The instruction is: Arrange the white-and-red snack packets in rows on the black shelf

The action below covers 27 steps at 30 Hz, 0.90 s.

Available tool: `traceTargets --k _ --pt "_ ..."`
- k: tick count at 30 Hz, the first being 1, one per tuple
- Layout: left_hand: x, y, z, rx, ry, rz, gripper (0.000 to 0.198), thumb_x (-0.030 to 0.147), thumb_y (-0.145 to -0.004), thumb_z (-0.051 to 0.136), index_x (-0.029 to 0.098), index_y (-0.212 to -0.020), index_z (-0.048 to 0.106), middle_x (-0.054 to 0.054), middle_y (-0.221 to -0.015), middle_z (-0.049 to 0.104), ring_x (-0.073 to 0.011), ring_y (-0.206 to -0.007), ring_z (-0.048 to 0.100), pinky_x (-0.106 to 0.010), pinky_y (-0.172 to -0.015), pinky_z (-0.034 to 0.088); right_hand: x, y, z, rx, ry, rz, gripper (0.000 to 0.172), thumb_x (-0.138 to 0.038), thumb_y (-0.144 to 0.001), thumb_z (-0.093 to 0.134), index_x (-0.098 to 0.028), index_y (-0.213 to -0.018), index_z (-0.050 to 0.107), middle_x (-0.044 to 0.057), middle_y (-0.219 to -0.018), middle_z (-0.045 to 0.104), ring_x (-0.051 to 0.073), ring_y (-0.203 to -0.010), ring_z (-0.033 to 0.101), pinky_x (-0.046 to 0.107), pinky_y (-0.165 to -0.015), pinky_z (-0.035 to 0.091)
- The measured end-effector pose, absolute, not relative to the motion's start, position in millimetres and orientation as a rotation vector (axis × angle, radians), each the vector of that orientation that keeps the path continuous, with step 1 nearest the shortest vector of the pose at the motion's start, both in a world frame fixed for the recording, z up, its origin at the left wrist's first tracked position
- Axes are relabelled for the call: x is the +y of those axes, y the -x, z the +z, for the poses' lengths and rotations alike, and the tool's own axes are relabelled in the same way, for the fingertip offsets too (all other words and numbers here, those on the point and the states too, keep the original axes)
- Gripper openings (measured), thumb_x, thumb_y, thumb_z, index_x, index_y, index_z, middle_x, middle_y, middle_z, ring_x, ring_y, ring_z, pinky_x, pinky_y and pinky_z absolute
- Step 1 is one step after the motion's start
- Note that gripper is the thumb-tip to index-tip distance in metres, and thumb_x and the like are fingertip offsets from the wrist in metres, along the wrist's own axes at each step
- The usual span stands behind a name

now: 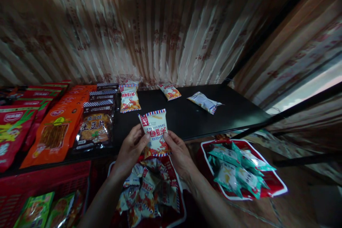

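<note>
My left hand (130, 149) and my right hand (178, 153) both grip a small white and orange snack packet (155, 131), held upright just above the front edge of a black shelf (235, 114). Each hand pinches one side of the packet. Directly below my hands sits a red tray (180, 199) with several packets of the same kind. On the shelf lie more such packets: one stack (129, 99) at the back, one (169, 91) to its right, and one (204, 102) face down further right.
Rows of dark packets (96, 126), orange packets (57, 131) and red packets (12, 128) fill the shelf's left part. A second red tray (272, 181) with green packets stands at the lower right. A red basket (45, 181) with green packets is at the lower left. A curtain hangs behind.
</note>
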State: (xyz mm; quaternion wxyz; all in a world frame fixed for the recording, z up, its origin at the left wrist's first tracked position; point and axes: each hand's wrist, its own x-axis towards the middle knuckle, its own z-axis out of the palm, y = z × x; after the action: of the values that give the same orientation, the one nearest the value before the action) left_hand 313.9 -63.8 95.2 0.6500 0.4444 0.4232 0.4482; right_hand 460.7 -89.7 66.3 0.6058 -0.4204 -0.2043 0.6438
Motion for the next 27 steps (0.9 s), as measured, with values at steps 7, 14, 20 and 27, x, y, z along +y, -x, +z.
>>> traceTargets --k 7,14,20,27 --pt "-61.9 -317.6 68.3 1.118 -0.951 0.937 0.069 0.036 -0.066 0.075 0.019 -0.127 0.049 -0.018 -0.129 0.054 -0.0311 -0.116 0.054 -0.044 -0.096 0.043 -87.0 -464.1 64.8 -0.411 1.013 1.459 0.033 -0.041 -0.062 0.079 -0.019 -0.084 0.066 0.002 -0.075 0.073 0.021 -0.069 0.068 0.033 -0.065 0.053" --pt "-63.6 -321.7 80.7 1.037 -0.896 0.985 0.060 0.036 -0.068 0.072 0.016 -0.121 0.052 -0.014 -0.113 0.065 -0.0270 -0.099 0.064 -0.040 -0.086 0.051 -91.8 -462.8 73.0 -0.508 0.967 1.564 0.043 -0.043 -0.067 0.075 -0.022 -0.102 0.064 0.004 -0.089 0.073 0.022 -0.078 0.068 0.034 -0.070 0.052" --pt "-63.9 -317.7 83.8 1.050 -0.889 1.006 0.060 0.038 -0.072 0.067 0.016 -0.125 0.050 -0.015 -0.125 0.058 -0.0275 -0.109 0.059 -0.040 -0.092 0.047 -93.2 -461.4 74.7 -0.590 0.964 1.550 0.041 -0.037 -0.066 0.078 -0.022 -0.101 0.064 0.004 -0.094 0.072 0.021 -0.082 0.067 0.035 -0.076 0.050" --pt "-63.3 -314.7 77.3 1.018 -1.063 0.966 0.064 0.033 -0.071 0.068 0.018 -0.130 0.046 -0.014 -0.136 0.049 -0.0288 -0.124 0.046 -0.044 -0.101 0.039 -88.3 -464.9 68.2 -0.529 0.962 1.530 0.038 -0.039 -0.066 0.076 -0.021 -0.098 0.065 0.005 -0.094 0.072 0.021 -0.082 0.066 0.032 -0.070 0.051"
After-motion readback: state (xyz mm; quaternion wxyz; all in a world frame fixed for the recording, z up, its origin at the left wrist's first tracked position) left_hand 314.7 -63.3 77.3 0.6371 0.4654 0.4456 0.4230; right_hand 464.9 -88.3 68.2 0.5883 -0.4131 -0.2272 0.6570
